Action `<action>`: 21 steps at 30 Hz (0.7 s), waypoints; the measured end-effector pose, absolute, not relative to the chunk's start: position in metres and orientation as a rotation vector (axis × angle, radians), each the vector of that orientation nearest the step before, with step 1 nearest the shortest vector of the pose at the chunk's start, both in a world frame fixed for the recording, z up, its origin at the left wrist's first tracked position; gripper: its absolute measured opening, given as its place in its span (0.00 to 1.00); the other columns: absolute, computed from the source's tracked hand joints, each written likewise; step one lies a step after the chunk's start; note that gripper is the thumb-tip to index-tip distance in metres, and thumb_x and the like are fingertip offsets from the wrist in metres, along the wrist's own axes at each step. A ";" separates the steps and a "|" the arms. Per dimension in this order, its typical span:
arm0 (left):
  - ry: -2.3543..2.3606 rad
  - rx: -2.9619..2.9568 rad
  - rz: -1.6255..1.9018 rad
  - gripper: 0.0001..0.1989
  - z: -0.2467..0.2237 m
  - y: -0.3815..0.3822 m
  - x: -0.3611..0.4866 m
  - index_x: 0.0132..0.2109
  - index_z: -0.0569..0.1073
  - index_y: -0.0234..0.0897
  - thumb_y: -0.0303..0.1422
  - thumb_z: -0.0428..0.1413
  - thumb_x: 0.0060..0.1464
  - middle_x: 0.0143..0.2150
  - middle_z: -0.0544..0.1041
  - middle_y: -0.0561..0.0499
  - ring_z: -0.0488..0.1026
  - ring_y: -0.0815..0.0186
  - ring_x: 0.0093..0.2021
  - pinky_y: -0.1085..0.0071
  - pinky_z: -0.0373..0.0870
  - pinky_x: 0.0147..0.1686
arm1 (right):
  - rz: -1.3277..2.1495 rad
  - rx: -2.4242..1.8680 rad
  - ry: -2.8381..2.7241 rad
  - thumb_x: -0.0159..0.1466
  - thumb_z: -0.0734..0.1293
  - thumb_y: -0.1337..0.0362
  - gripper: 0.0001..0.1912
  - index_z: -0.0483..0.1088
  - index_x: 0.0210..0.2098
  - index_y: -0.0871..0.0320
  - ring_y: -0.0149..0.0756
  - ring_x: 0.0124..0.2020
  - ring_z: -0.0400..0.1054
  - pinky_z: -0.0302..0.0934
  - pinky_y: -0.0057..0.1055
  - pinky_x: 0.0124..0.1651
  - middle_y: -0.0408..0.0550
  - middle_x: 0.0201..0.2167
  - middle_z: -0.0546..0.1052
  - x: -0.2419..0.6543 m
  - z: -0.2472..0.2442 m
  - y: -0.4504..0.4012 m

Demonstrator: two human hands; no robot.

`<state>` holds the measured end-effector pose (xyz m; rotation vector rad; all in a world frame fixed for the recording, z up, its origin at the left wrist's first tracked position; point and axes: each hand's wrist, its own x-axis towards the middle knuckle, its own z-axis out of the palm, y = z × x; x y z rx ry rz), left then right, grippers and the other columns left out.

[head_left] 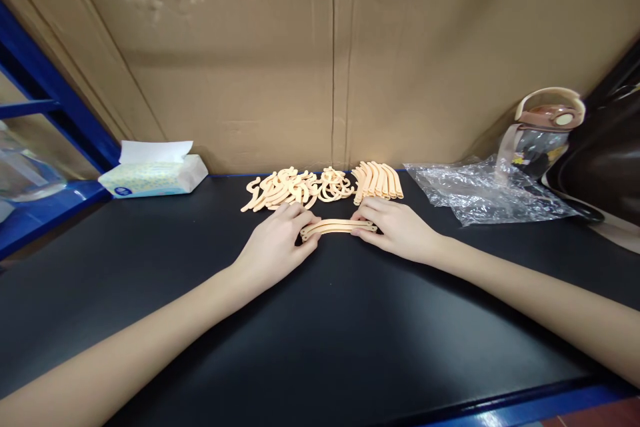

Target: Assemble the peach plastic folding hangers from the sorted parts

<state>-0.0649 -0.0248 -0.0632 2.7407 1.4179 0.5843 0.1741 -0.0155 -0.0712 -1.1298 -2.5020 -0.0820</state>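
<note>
Between my two hands, near the middle of the black table, is a curved beige plastic piece (336,226) with small holes at its ends. It looks like two slim strips lying side by side. My left hand (280,237) pinches its left end between thumb and fingers. At the right end my right hand (393,227) grips it the same way. Just beyond the hands lie a loose heap of beige hook-shaped pieces (283,188), a smaller cluster of curved pieces (334,185), and a neat row of curved beige tubes or bars (377,180).
A tissue pack (153,173) sits at the back left beside a blue metal frame (70,120). To the right, a crumpled clear plastic bag (490,193) lies before a drinking bottle (545,133) with a strap. Cardboard (240,67) walls off the back of the black table (330,347).
</note>
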 end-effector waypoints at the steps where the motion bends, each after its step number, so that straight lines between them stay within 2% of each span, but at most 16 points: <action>1: 1.419 2.746 0.585 0.11 -0.063 -0.025 -0.065 0.44 0.73 0.37 0.35 0.50 0.58 0.41 0.72 0.49 0.68 0.59 0.45 0.63 0.66 0.45 | -0.079 -1.130 -2.504 0.66 0.60 0.57 0.11 0.67 0.38 0.58 0.34 0.37 0.67 0.59 0.29 0.39 0.46 0.36 0.71 0.174 -0.071 -0.016; 9: 1.322 2.755 0.581 0.10 -0.063 -0.027 -0.063 0.40 0.71 0.38 0.39 0.50 0.59 0.40 0.71 0.51 0.68 0.62 0.43 0.66 0.65 0.41 | 0.049 -1.101 -2.572 0.63 0.62 0.56 0.12 0.61 0.32 0.58 0.31 0.29 0.62 0.53 0.27 0.31 0.42 0.28 0.68 0.173 -0.067 -0.017; 14: 1.156 2.789 0.435 0.09 -0.054 -0.033 -0.061 0.39 0.69 0.38 0.37 0.49 0.59 0.37 0.69 0.52 0.67 0.64 0.39 0.69 0.64 0.37 | 0.182 -0.957 -2.680 0.61 0.64 0.55 0.13 0.59 0.29 0.57 0.29 0.27 0.58 0.50 0.27 0.31 0.40 0.27 0.66 0.177 -0.063 -0.018; 19: 0.973 2.845 0.284 0.09 -0.047 -0.040 -0.059 0.44 0.68 0.41 0.35 0.49 0.57 0.37 0.69 0.54 0.67 0.66 0.39 0.71 0.62 0.36 | 0.319 -0.919 -2.713 0.60 0.65 0.49 0.19 0.60 0.26 0.58 0.28 0.28 0.58 0.50 0.27 0.31 0.40 0.27 0.65 0.180 -0.058 -0.019; 21: 0.931 2.853 0.243 0.09 -0.046 -0.042 -0.058 0.45 0.68 0.41 0.35 0.50 0.56 0.37 0.68 0.54 0.67 0.66 0.38 0.71 0.61 0.35 | 0.430 -0.909 -2.673 0.62 0.62 0.48 0.21 0.60 0.24 0.58 0.28 0.27 0.58 0.51 0.27 0.31 0.40 0.26 0.65 0.181 -0.059 -0.017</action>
